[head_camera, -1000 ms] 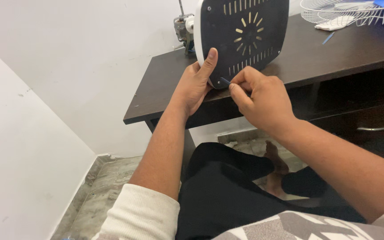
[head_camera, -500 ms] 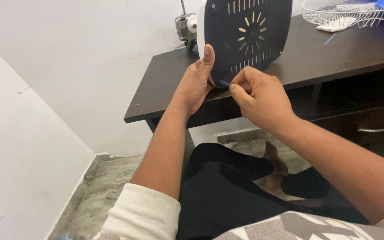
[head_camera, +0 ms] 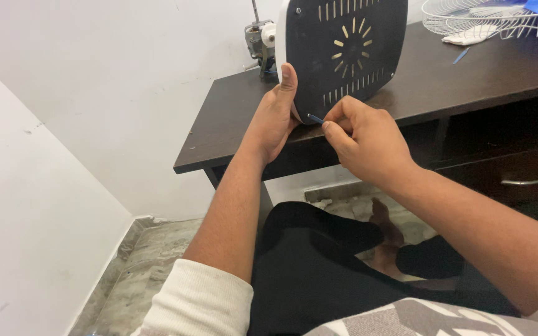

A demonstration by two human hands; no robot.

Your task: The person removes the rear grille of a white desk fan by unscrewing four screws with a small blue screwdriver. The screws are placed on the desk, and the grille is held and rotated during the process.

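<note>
Black vented panel (head_camera: pixel 344 50), upright at the table (head_camera: pixel 231 124) edge, gripped by left hand (head_camera: pixel 272 118). Right hand (head_camera: pixel 368 140) fingers pinch thin blue-tipped tool (head_camera: pixel 314 117), its axis slanting up-left into the panel's lower corner.

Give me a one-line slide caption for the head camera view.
Left hand steadies an upturned black slotted base plate on a dark desk while the right hand pinches a thin blue tool against its lower edge.

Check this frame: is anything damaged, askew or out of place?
Nothing looks damaged. The dark vented panel stands on edge on the desk, steadied by the left hand; the right hand pinches a thin blue tool against its lower corner.
</note>
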